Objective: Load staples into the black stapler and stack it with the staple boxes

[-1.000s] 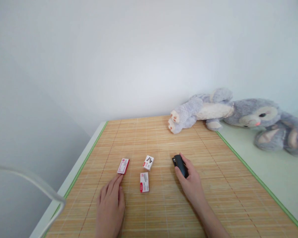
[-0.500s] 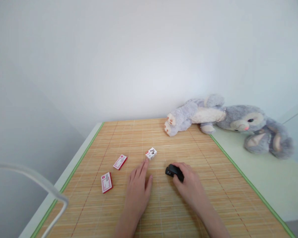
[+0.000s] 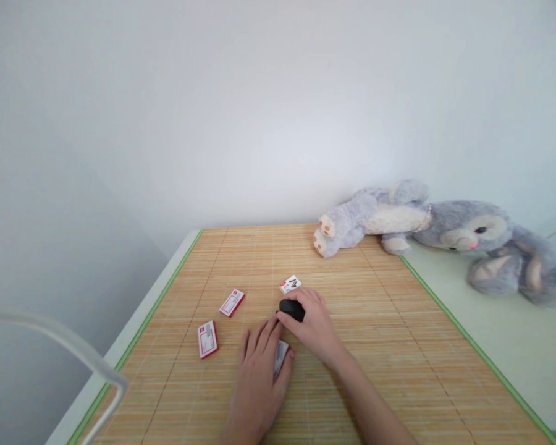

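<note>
My right hand (image 3: 311, 321) is closed around a black stapler (image 3: 291, 310), whose front end points left. My left hand (image 3: 262, 364) lies low over the mat with its fingers stretched forward. Its fingertips meet the stapler's front end. Between its thumb and index finger shows part of a flat white and grey box (image 3: 280, 357), the rest hidden by the hand. Just beyond the stapler sits a small white box (image 3: 290, 284) with red and black print. To the left lie two flat red and white boxes, a nearer box (image 3: 208, 339) and a farther box (image 3: 232, 303).
A bamboo mat (image 3: 176, 377) with green edging covers the table. A grey plush rabbit (image 3: 398, 217) lies across the far right, against the wall (image 3: 259, 111). At the lower left, a bent white arm or cable (image 3: 83, 346) reaches into view.
My right hand has brought the stapler left, up to my left fingertips. My left hand has drawn back from the small white box, and part of a flat box now shows beneath it.
</note>
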`<action>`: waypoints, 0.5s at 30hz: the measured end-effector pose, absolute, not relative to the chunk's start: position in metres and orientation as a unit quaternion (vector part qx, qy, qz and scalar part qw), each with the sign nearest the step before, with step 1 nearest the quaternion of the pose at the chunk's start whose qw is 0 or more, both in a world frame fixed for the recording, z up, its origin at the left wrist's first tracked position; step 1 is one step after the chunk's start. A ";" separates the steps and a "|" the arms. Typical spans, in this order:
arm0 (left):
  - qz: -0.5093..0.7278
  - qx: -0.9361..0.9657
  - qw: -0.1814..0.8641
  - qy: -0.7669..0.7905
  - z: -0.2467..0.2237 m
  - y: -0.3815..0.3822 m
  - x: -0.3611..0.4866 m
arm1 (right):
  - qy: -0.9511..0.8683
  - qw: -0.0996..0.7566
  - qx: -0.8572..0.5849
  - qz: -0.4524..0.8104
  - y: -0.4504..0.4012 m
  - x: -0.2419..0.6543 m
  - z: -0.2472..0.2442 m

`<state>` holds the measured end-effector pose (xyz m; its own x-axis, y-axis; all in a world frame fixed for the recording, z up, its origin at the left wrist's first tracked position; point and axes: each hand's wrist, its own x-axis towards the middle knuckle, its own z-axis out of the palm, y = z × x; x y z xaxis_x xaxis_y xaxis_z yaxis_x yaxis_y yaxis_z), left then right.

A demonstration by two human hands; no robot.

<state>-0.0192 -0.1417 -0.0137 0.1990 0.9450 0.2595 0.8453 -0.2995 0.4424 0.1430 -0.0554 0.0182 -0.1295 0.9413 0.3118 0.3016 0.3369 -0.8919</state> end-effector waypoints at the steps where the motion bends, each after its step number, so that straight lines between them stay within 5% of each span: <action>1: 0.238 0.764 0.096 0.591 -0.014 -0.140 -0.019 | -0.635 0.502 -0.449 0.379 -0.053 0.142 0.018; 10: 0.241 0.738 0.064 0.627 -0.015 -0.139 -0.012 | -0.394 0.655 -0.442 0.469 -0.055 0.195 -0.001; 15: 0.232 0.764 0.068 0.598 -0.020 -0.136 -0.026 | -0.312 0.640 -0.474 0.518 -0.074 0.231 -0.016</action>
<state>-0.0255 -0.1357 -0.0201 0.1766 0.9458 0.2727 0.8830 -0.2746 0.3806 0.2307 -0.0738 -0.0161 0.2681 0.9590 -0.0923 -0.3683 0.0135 -0.9296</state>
